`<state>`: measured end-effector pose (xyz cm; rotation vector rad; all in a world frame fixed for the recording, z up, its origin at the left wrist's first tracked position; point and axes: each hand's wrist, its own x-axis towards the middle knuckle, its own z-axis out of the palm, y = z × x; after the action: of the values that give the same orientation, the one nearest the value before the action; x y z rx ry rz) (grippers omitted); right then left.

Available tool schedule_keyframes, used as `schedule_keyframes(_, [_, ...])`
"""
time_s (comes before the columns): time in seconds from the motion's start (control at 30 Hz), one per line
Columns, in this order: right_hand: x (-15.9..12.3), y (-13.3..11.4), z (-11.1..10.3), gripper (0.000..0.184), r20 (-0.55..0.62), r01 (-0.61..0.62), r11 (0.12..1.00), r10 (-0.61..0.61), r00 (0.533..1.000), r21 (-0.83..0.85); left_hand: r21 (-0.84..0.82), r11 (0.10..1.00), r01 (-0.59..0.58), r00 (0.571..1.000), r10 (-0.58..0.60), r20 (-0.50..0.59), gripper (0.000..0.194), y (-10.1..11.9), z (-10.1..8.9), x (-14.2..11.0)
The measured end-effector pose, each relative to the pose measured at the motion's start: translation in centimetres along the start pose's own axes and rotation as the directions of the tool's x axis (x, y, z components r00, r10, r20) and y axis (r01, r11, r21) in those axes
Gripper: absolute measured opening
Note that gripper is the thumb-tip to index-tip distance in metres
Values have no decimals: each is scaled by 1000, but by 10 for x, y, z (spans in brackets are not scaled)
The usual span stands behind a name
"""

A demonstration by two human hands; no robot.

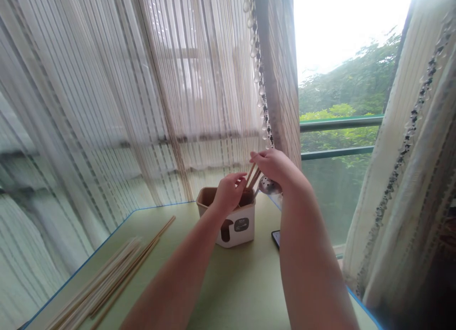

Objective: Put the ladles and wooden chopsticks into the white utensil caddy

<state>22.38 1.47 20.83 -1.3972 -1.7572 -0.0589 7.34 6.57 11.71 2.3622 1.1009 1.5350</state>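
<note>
A white box with a brown rim (245, 236) stands at the far end of the table, a dark mushroom-like print on its front. Thin wooden sticks, which look like chopsticks (251, 177), lean up out of its right side. The fingers of my right hand (272, 165) are closed on their upper ends. My left hand (230, 193) reaches over the box's front rim, its fingers slightly apart beside the chopsticks; its lower fingers are hidden. A perforated metal ladle head (269, 185) shows just below my right hand, partly covered by it.
Long pale and brown sticks (117, 278), some seemingly in clear wrapping, lie on the left of the green table (242, 292). A phone (275, 239) lies partly behind my right forearm. Sheer curtains (107, 92) hang behind the table, with a railing (340, 124) outside the window.
</note>
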Motion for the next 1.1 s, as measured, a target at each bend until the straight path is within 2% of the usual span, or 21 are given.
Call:
schedule_keyframes(0.07, [-2,-1,-1,40,58,-20,1000,21,998,-19,-7,1000,10,1000,-10,15,26,2,0,-1])
schedule_keyframes(0.27, [-8,-5,-11,38,-39,-47,999,47,998,-17,-19,1000,15,997,-14,74,25,8,-1,-2])
schedule_keyframes(0.37, [-8,-3,-12,46,-17,-97,995,97,995,-2,-55,998,7,992,-1,125,26,8,-2,-2])
schedule_keyframes(0.53, [-8,0,-10,61,11,-145,989,145,989,35,-59,998,8,990,0,140,27,8,-1,-3])
schedule_keyframes(0.63, [-9,-3,-10,63,44,-161,987,160,986,19,137,990,36,993,-51,110,23,12,-1,-5])
schedule_keyframes(0.7, [-9,-7,-9,60,86,-166,986,168,982,-25,344,934,99,987,-135,83,19,17,-1,-7])
schedule_keyframes(0.77, [-8,-10,-7,58,99,-146,986,154,983,-80,474,868,148,975,-209,79,19,22,-1,-9])
schedule_keyframes(0.9, [-5,-14,-3,55,88,-104,983,118,989,-149,497,850,173,968,-239,73,19,28,1,-11])
schedule_keyframes(1.03, [-4,-15,-3,51,82,-90,981,105,991,-174,426,885,185,981,-192,-27,28,32,0,-9])
schedule_keyframes(1.1, [-4,-15,-5,48,65,-81,982,93,993,-173,415,896,156,986,-169,-6,29,34,-1,-9])
